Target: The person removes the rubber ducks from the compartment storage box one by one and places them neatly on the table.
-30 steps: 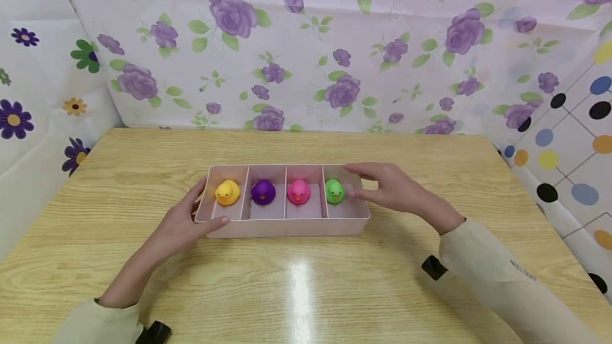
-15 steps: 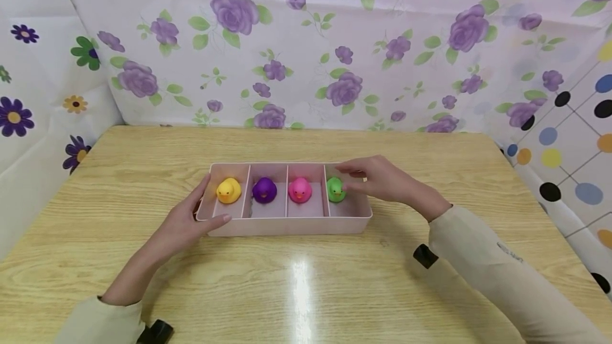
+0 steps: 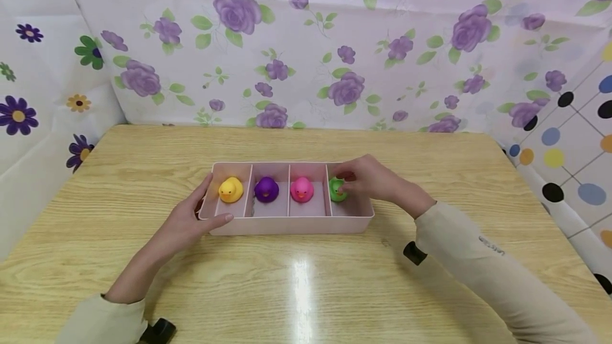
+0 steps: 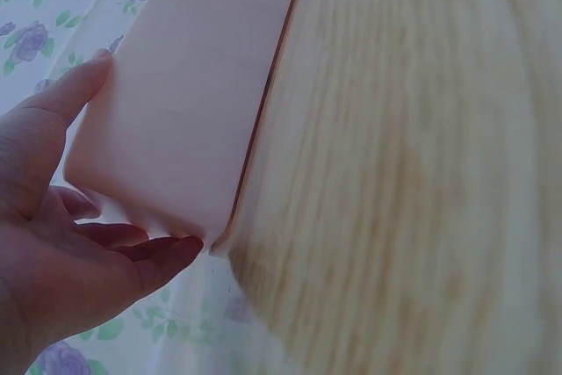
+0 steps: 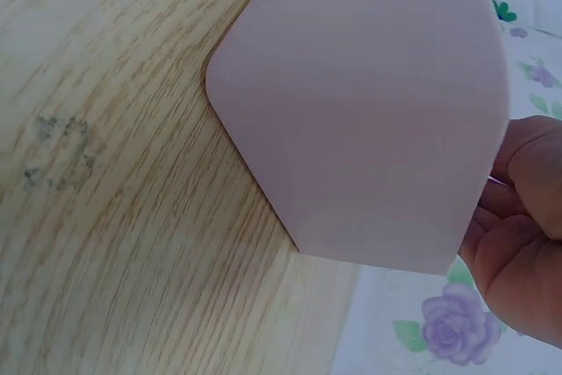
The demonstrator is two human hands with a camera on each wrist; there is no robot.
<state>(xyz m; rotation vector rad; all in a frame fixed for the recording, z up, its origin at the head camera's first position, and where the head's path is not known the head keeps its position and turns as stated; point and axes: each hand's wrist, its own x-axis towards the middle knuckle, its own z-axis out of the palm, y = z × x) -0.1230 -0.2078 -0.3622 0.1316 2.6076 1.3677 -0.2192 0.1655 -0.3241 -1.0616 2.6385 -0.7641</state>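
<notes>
A pale pink divided box (image 3: 287,226) sits on the table, with a small toy duck in each compartment. From left to right come a yellow duck (image 3: 231,190), a purple duck (image 3: 266,189), a pink duck (image 3: 302,189) and a green duck (image 3: 337,191). My left hand (image 3: 184,222) grips the box's left end, thumb over the front rim, fingers along the end wall. Reaching into the rightmost compartment, my right hand (image 3: 370,177) has thumb and index finger around the green duck, partly covering it. In the right wrist view the box's wall (image 5: 378,111) hides the fingertips.
The wooden table (image 3: 239,280) reaches back to a wall hung with flowered cloth (image 3: 306,46). A dotted sheet (image 3: 574,174) hangs at the right, another flowered sheet (image 3: 38,94) at the left. Dark wrist cameras (image 3: 414,253) show below the sleeves.
My right hand has moved left from the box's right rim into the last compartment, and its thumb and index finger have closed in on the green duck. The left hand keeps its hold.
</notes>
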